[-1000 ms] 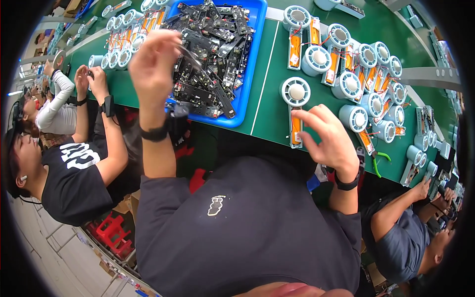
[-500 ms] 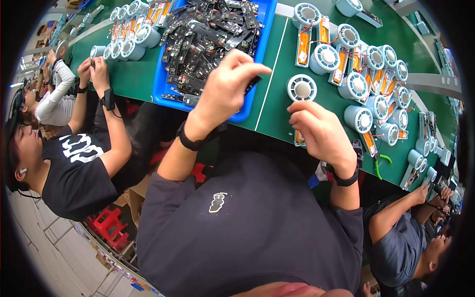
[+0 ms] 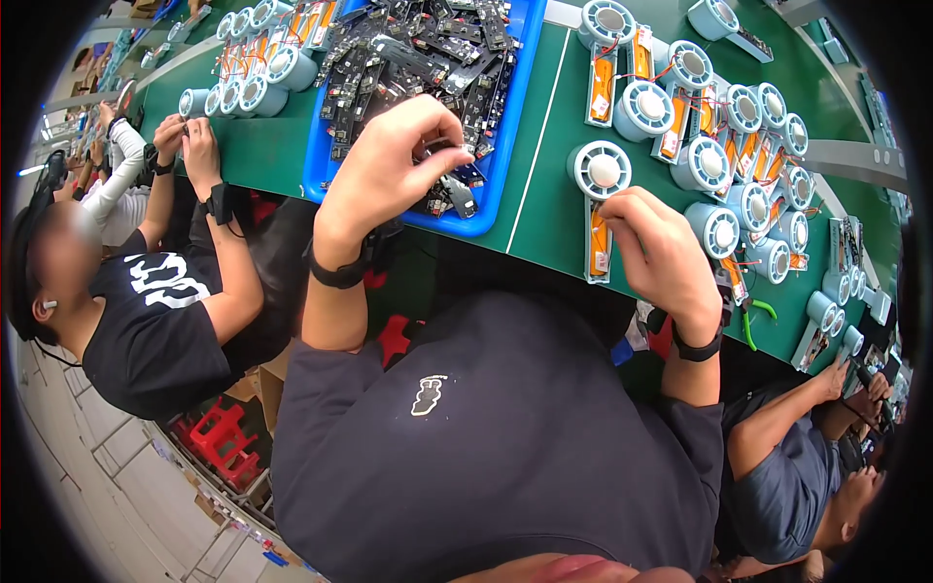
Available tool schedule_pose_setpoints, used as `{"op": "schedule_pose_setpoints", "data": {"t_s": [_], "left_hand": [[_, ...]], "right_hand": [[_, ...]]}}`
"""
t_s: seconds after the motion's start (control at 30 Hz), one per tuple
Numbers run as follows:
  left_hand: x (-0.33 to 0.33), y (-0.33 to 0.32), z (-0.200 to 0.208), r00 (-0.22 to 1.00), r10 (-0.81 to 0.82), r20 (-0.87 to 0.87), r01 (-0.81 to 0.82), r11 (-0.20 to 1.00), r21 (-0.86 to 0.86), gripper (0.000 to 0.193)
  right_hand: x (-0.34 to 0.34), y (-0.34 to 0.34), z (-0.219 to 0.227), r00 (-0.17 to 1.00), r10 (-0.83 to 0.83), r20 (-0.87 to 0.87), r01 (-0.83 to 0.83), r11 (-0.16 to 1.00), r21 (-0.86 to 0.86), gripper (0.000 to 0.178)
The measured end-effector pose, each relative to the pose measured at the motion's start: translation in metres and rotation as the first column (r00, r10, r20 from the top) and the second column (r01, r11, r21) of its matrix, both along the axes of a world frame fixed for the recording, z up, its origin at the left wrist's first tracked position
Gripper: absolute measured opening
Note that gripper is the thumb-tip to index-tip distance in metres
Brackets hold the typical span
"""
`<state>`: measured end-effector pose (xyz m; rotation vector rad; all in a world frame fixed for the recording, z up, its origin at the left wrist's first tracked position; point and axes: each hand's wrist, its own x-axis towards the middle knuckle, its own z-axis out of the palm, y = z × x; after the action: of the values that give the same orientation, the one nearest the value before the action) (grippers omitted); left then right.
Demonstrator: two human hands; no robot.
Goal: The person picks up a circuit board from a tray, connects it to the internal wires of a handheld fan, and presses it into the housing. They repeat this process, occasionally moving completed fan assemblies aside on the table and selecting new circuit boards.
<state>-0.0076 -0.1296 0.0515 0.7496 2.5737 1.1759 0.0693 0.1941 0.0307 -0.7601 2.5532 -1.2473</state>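
Closest to us is the dark shirt (image 3: 505,437) of the wearer, with a small pale-outlined print on its chest. Above it we see the right hand (image 3: 669,257), a black band (image 3: 698,348) on its wrist. Its fingers are bent and drawn narrow at the front unit (image 3: 600,248), where the round head meets the strip; we cannot tell whether they grip it. That unit lies by the table's near edge, its pale blue spoked head with the white centre pointing away from us, its orange strip toward us.

The left hand (image 3: 394,170), also banded, is over the near part of the blue tray (image 3: 481,222). Its fingers curl with the thumb close to them, leaving only a narrow gap; we cannot tell whether anything is held there. Dark boards (image 3: 428,58) lie heaped in the tray, just beyond that hand.

Right of the front unit, at the table's edge, we find green-handled pliers (image 3: 748,330). Past the right hand, more units (image 3: 705,163) crowd together on the green table (image 3: 539,209), red wires among them. A white line (image 3: 540,126) runs between the tray and these units.

Farther off to the left, we see a co-worker (image 3: 146,321) with both hands raised near another group of units.
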Motion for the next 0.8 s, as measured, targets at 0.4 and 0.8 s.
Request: {"op": "schedule_pose_setpoints", "data": {"t_s": [0.4, 0.8], "left_hand": [[0.044, 0.026, -0.038, 0.883, 0.005, 0.469, -0.352, 0.669, 0.655, 0.032], [0.076, 0.084, -0.042, 0.995, -0.07, 0.077, 0.053, 0.979, 0.198, 0.065]], "right_hand": [[0.009, -0.007, 0.002, 0.992, -0.043, -0.118, 0.044, 0.999, 0.006, 0.037], [0.001, -0.005, -0.004, 0.998, -0.028, -0.052, 0.026, 0.999, -0.029, 0.034]]}}
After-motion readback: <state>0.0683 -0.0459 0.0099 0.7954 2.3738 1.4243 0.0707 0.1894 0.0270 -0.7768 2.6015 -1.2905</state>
